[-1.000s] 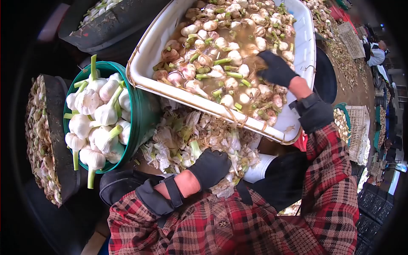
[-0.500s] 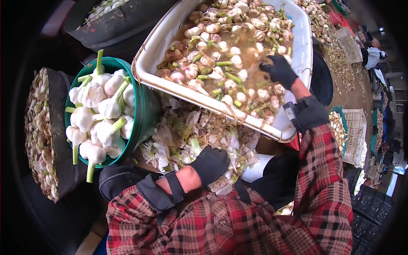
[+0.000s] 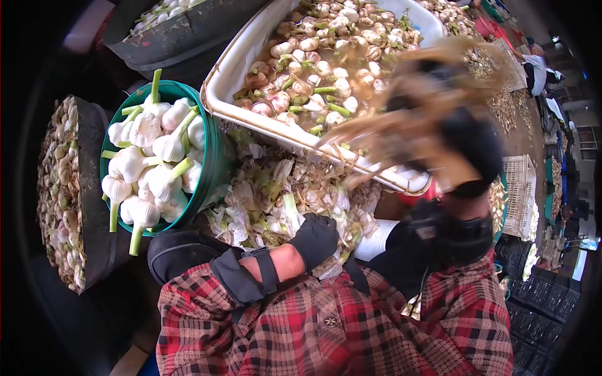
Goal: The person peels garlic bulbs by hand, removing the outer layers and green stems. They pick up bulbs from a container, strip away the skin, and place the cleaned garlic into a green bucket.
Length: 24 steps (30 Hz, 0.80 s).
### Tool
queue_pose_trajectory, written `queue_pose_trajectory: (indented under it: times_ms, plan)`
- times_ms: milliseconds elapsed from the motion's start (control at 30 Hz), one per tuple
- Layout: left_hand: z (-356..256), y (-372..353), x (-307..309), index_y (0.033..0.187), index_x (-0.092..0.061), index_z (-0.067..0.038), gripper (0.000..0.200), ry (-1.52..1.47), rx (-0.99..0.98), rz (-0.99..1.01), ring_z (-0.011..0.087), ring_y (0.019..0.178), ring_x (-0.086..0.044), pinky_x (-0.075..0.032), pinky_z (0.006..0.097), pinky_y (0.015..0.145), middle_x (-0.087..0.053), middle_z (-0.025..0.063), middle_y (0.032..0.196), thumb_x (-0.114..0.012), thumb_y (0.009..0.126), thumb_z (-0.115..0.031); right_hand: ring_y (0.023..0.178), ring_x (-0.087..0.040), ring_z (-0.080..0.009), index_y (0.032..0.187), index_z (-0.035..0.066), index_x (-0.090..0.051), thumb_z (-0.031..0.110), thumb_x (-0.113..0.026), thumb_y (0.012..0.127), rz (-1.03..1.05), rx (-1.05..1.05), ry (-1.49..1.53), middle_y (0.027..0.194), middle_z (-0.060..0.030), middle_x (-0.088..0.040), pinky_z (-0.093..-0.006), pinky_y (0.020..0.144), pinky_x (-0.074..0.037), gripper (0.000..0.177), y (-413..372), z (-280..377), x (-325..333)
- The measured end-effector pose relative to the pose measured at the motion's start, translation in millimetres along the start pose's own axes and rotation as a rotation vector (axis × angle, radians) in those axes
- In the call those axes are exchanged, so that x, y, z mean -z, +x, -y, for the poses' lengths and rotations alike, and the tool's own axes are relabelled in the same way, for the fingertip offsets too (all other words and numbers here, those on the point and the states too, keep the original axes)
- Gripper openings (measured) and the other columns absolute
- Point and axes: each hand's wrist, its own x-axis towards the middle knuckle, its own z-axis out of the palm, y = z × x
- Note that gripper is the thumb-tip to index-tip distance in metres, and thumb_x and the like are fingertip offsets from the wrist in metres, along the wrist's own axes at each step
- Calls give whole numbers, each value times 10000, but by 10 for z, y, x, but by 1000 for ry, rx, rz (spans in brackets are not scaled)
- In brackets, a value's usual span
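Note:
My left hand [image 3: 315,242], in a black glove, is closed in a fist over my lap, beside the heap of garlic skins [image 3: 266,210]. Whatever it may hold is hidden. My right hand [image 3: 461,119], also gloved, is badly smeared by motion above the right side of the white tub [image 3: 251,119]. Brownish streaks trail around it, and I cannot make out whether they are wet skins or splashed water. Garlic bulbs [image 3: 335,84] with green stem stubs float in muddy water inside the tub. Cleaned white garlic bulbs [image 3: 157,150] fill the green bucket [image 3: 213,182] on the left.
A dark container [image 3: 94,188] of unpeeled garlic stands at the far left, another [image 3: 157,44] behind the bucket. Pale plastic crates [image 3: 517,188] and stacked black crates [image 3: 539,313] are at the right. Another person [image 3: 536,69] is in the background at upper right.
My right hand has risen out of the muddy water and swung right and toward me, with brown streaks around it. My left fist has stayed almost in place.

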Motion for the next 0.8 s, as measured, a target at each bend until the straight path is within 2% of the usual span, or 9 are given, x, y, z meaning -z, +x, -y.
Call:
queue_pose_trajectory:
  times_ms: [33,67,133,167,233,300,467,700,800]
  plan:
    - [-18,-8,-5,756,-666,-45,172,-2,-2,-1,270,693,-572,-416,388,575,-556,130,768,-599,690,-189,906,-676,-203,1146,24,-594,179,-701,864,-8,-105,-4,999,-118,-680,-350,757,-580,339,32,-154,-89]
    - [-30,-13,-9,761,-666,-33,180,-10,4,-34,278,689,-564,-411,391,575,-548,141,766,-594,692,-184,853,-683,-213,1128,10,-611,193,-734,828,102,-163,-431,927,-118,-694,-342,743,-565,372,156,-328,-162]
    - [-47,-33,-13,765,-667,-21,189,-20,5,-66,286,686,-556,-405,393,575,-540,153,764,-589,695,-179,997,-633,-356,1169,-33,-576,271,-755,772,347,26,-949,1080,-230,-634,-383,889,-496,531,119,-771,-95]
    - [-59,-43,-9,763,-664,-13,194,15,19,-41,290,697,-552,-404,399,583,-537,156,767,-585,699,-178,1112,-583,-325,1237,23,-548,202,-772,769,413,21,-1142,1193,-184,-596,-397,947,-459,549,58,-827,-6]
    - [-83,-54,-48,760,-662,-5,199,39,35,-18,294,708,-549,-402,404,590,-534,159,769,-581,704,-177,1122,-581,-325,1245,42,-550,232,-769,766,289,13,-1176,1196,-175,-597,-410,937,-464,560,86,-834,259]
    - [-84,-62,-151,752,-658,-1,204,36,41,-56,298,722,-544,-405,414,609,-533,157,772,-578,707,-182,1109,-583,-319,1248,61,-558,209,-745,766,116,-209,-1197,1190,-159,-598,-401,934,-467,537,147,-821,741]
    - [-62,-25,-66,725,-665,-13,206,9,65,-85,285,713,-530,-397,409,599,-527,140,761,-584,697,-201,1063,-585,-339,1182,155,-612,25,-638,699,605,-511,-1682,1241,-140,-547,-411,878,-491,501,-87,-1342,1518]
    - [24,-13,-3,726,-677,-52,196,15,-7,-16,264,703,-544,-401,382,574,-532,116,755,-596,692,-227,951,-638,-328,988,134,-712,51,-663,681,656,-504,-1720,1056,-131,-653,-417,819,-507,321,92,-1643,1631]
    - [34,-11,-13,744,-681,-58,194,-23,6,16,256,716,-558,-409,381,577,-542,108,764,-599,695,-227,921,-645,-306,865,122,-733,88,-699,656,421,-479,-1604,921,-119,-682,-400,788,-512,214,134,-1554,1743]
